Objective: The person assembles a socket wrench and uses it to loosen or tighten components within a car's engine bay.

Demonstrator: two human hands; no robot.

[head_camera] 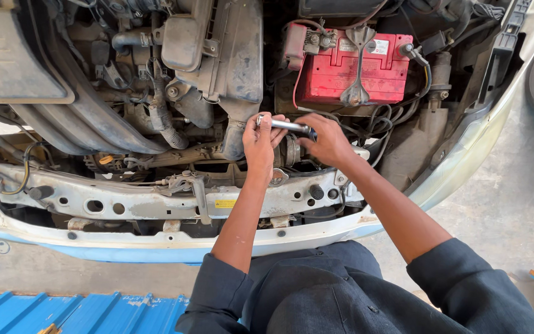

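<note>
Both hands close their grip on one thing: a short silver metal tool [287, 126], held level over the open engine bay of a car. Left hand [259, 141] wraps the tool's near end, fingers curled round it; right hand [326, 141] clasps the other end from above, so the middle of the shaft alone shows between them. What kind of tool head it has cannot be told, since the palms cover both ends.

Just under the hands sits a round metal part [290, 152], mostly hidden by the fingers and hard to make out. Behind them a red battery [347, 73] rests in its bay, with a metal clamp bar across its top and cables running off its right side. A black plastic airbox [217, 49] stands to the battery's left, cut off at the top edge. A pale front crossmember [125, 199] runs beneath the forearms. Dark sleeves fill the lower edge, and a blue ribbed sheet [63, 312] lies on the ground at lower left.
</note>
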